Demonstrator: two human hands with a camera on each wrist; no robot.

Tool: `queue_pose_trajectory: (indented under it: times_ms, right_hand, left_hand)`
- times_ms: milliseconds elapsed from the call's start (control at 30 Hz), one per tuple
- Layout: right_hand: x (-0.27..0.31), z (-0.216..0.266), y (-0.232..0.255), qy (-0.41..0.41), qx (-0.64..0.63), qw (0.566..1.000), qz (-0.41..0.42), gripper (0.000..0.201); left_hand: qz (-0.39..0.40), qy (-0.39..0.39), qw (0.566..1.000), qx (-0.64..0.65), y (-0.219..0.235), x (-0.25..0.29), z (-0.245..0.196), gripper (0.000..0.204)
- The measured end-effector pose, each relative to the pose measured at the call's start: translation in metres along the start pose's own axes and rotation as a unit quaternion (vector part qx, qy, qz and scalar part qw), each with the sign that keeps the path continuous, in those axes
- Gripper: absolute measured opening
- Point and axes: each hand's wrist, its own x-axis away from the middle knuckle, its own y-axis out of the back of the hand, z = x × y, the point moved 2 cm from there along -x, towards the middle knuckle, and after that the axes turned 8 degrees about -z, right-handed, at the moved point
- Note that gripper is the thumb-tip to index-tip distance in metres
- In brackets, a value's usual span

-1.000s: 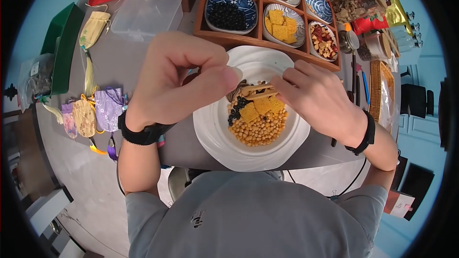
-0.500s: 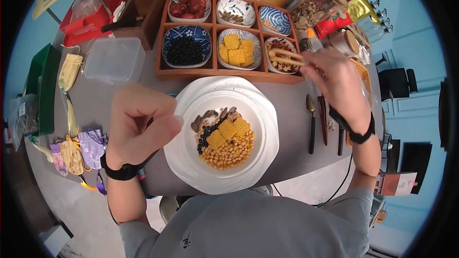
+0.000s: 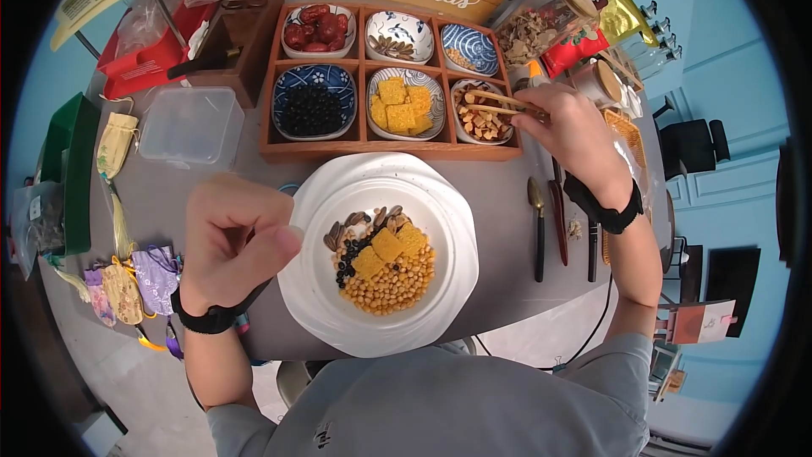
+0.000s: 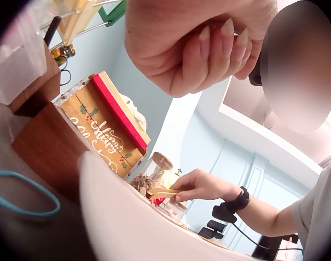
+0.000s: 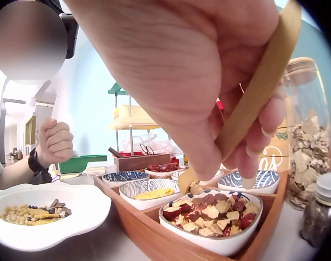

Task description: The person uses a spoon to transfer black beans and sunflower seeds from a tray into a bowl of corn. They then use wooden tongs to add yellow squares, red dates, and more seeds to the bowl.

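Observation:
My right hand [image 3: 577, 131] grips wooden tongs [image 3: 499, 100], whose tips are in the small bowl [image 5: 209, 243] of chopped dried fruit at the tray's near right corner. In the right wrist view, the tongs [image 5: 266, 73] run down past my fingers, with a pale piece at their tip. Left of the white dish [image 3: 461, 233], my left hand [image 3: 235, 241] is raised in a loose fist; its curled fingers hold nothing in the left wrist view. The dish contains yellow beans [image 3: 389, 283], black beans, striped seeds and yellow squares [image 3: 387, 245].
The divided wooden tray [image 3: 338, 151] also holds bowls of red dates [image 3: 317, 31], seeds, black beans [image 3: 310, 108] and yellow squares. A clear box [image 3: 190, 125] and pouches lie left; a spoon [image 3: 539, 237] and dark utensils lie right. Glass jars [image 3: 550, 21] stand behind.
The tongs and my right hand have moved from over the white dish to the dried-fruit bowl. My left hand stays curled, now left of the dish; the head view has shifted.

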Motion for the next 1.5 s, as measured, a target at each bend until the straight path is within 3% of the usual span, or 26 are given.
queue_pose_trajectory:
  times_ms: [233, 433, 567, 667, 767, 900, 933, 1000, 1200, 1500]
  right_hand:
    - [-0.001, 0.005, 0.004, -0.034, -0.003, 0.999, 0.000, 0.025]
    - [-0.001, -0.002, 0.002, 0.013, 0.001, 0.998, -0.058, 0.024]
    - [-0.002, 0.000, -0.010, 0.056, 0.015, 0.997, -0.055, 0.020]
    - [-0.003, 0.004, 0.000, 0.013, 0.037, 0.998, -0.042, 0.019]
    - [-0.006, 0.005, 0.003, 0.019, 0.025, 0.998, -0.061, 0.020]
    - [-0.004, 0.000, -0.004, 0.046, 0.035, 0.998, -0.026, 0.020]
    - [-0.003, 0.000, 0.000, 0.067, 0.051, 0.995, -0.048, 0.020]
    - [0.006, 0.014, 0.009, 0.033, 0.011, 0.994, -0.102, 0.022]
    - [0.037, 0.082, 0.016, 0.211, -0.029, 0.977, 0.024, 0.025]
    - [0.040, 0.100, -0.005, 0.293, 0.038, 0.954, 0.047, 0.016]
  left_hand:
    - [-0.011, 0.001, 1.000, 0.002, -0.001, 0.000, -0.001, 0.040]
    - [-0.002, -0.008, 1.000, 0.007, 0.000, 0.000, 0.001, 0.040]
    - [-0.010, -0.002, 1.000, 0.013, -0.002, 0.000, -0.002, 0.041]
    - [-0.009, -0.003, 1.000, 0.010, 0.000, 0.000, -0.001, 0.040]
    - [-0.009, -0.007, 1.000, 0.007, -0.001, 0.000, -0.001, 0.039]
    - [-0.016, -0.015, 1.000, -0.012, -0.001, 0.003, -0.001, 0.038]
    - [-0.016, -0.014, 1.000, -0.020, 0.001, 0.003, 0.000, 0.038]
    - [0.003, -0.025, 0.999, -0.022, 0.002, 0.001, 0.000, 0.037]
    - [0.013, -0.027, 0.999, 0.016, 0.002, 0.001, 0.002, 0.036]
    - [0.013, -0.036, 0.999, 0.021, 0.002, 0.001, 0.002, 0.039]
